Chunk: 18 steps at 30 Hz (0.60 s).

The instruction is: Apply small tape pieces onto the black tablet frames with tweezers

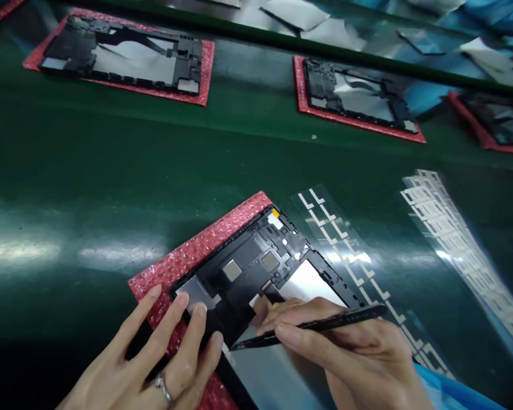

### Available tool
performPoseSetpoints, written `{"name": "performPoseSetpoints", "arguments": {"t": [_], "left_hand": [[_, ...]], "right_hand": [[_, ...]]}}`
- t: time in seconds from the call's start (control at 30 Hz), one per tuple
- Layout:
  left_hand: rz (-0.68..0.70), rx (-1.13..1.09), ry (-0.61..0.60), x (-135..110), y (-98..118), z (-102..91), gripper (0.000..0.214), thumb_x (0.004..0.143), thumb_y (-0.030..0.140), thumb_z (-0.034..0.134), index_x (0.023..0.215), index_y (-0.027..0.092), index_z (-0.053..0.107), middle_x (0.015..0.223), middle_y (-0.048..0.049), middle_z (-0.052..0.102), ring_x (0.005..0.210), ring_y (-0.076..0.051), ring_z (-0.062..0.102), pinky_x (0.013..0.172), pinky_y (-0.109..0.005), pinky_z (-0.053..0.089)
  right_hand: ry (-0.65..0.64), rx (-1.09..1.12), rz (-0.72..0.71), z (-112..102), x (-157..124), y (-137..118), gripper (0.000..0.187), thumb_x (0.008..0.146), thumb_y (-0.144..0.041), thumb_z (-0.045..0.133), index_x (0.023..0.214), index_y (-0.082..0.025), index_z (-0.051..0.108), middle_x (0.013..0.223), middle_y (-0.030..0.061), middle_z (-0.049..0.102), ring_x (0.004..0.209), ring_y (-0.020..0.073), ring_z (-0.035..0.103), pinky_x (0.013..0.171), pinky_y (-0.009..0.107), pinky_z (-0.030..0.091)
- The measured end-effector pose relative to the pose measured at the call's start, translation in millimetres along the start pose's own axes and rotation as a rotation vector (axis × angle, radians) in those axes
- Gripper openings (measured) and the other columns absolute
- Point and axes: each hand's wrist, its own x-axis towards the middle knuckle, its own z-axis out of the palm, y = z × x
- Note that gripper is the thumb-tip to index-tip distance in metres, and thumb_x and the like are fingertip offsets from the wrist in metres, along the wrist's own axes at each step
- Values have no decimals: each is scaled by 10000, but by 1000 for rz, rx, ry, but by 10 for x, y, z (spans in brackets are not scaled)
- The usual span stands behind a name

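Note:
A black tablet frame (260, 262) with exposed parts lies on a red bubble-wrap pad (188, 256) near the front edge. My left hand (154, 359) rests on the frame's lower left corner, fingers spread flat, a ring on one finger. My right hand (350, 347) pinches black tweezers (316, 326), their tip pointing left onto the frame's inside near a small white patch. Two clear strips carrying white stickers, one (350, 250) beside the frame and another (457, 250) farther right, lie to the right.
The surface is a shiny green conveyor belt (89, 188). Further back, three more black frames rest on red pads, at the left (123, 54), middle (359, 97) and far right (496, 122). Grey sheets and blue cloth lie beyond the belt's far edge.

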Motion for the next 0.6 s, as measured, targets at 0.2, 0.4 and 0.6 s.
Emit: {"name": "performPoseSetpoints", "arguments": {"t": [0.2,0.4,0.6], "left_hand": [[-12,34,9,7,42,-19,507,755,467,562,1201,241,477,1213,-95,485,1181,-334,388,997,-495,282],[-149,46,4,68,257,9,540,683,456,646,1165,269,494,1225,-127,468,1207,-373,344,989,-556,250],[-126,15,-11,-78,275,24,586,715,532,578,1232,296,436,1307,-122,420,1253,-360,273,1018,-572,165]], "right_hand": [[10,29,-49,4,-2,-23,165,703,-119,656,682,-267,726,731,-6,715,745,199,665,686,284,552],[27,9,-16,30,-7,-11,121,690,-141,676,682,-253,721,700,-15,712,735,165,661,707,227,528],[151,-188,-111,-157,-197,-131,48,675,-258,709,709,-289,723,730,-19,712,741,174,652,732,212,511]]}}
